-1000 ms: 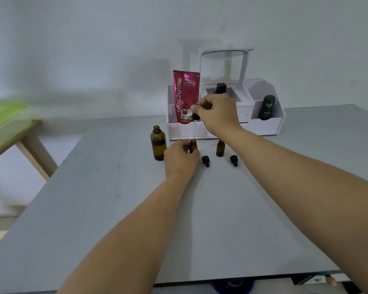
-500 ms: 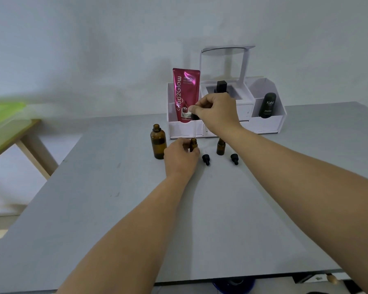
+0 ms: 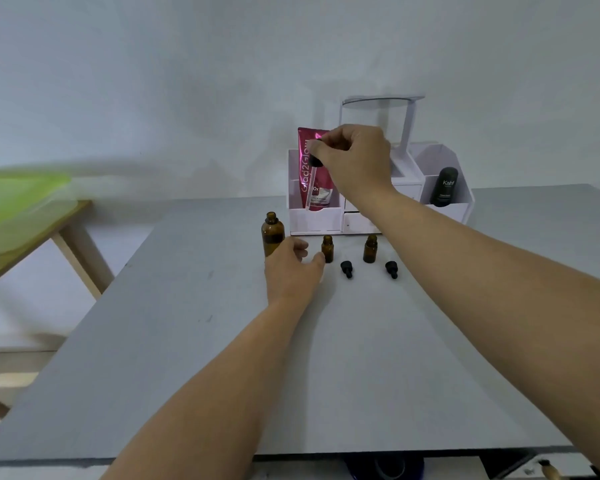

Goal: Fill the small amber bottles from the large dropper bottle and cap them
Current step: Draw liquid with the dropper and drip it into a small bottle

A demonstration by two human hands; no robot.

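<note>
On the grey table (image 3: pixel 222 358) the large amber bottle (image 3: pixel 272 232) stands uncapped at the left. To its right stand two small amber bottles, the left one (image 3: pixel 327 248) and the right one (image 3: pixel 370 249), both without caps. Two black dropper caps (image 3: pixel 346 269) (image 3: pixel 391 269) lie in front of them. My right hand (image 3: pixel 352 161) pinches the black top of the large bottle's dropper (image 3: pixel 311 174), held high with its glass tube hanging above and behind the bottles. My left hand (image 3: pixel 291 268) lies on the table between the large bottle and the left small bottle, fingers loose and holding nothing.
A white organiser (image 3: pixel 316 221) stands behind the bottles with a pink tube (image 3: pixel 307 147), a dark Kahf bottle (image 3: pixel 444 187) and a small mirror frame (image 3: pixel 381 102). A wooden table with a green top (image 3: pixel 18 202) is off to the left.
My right hand has lifted the dropper up out of the left small bottle. My left hand has let go of that bottle and slid left towards the large bottle.
</note>
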